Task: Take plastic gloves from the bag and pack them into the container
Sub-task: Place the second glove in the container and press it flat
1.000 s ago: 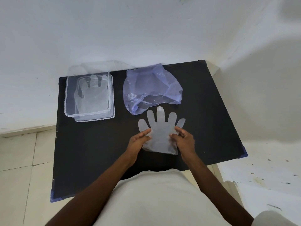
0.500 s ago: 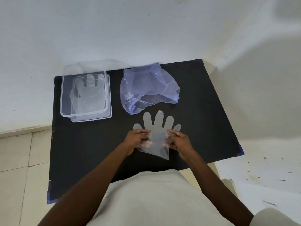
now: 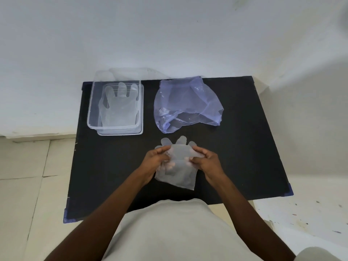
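Observation:
A clear plastic glove (image 3: 178, 175) is lifted off the black table (image 3: 244, 147), its middle bent so the fingers point away from me. My left hand (image 3: 153, 162) pinches its left edge and my right hand (image 3: 206, 162) pinches its right edge. The crumpled blue plastic bag (image 3: 186, 104) lies just beyond, its mouth facing me. At the far left stands the clear rectangular container (image 3: 90, 117), with at least one flat glove (image 3: 118, 104) lying inside it.
A white wall rises right behind the table. Pale floor tiles run along the left, and a speckled white floor lies to the right. My light shirt fills the bottom of the view.
The glove lay flat on the table a second ago; both hands have since lifted it and drawn it toward me, bending it across the middle.

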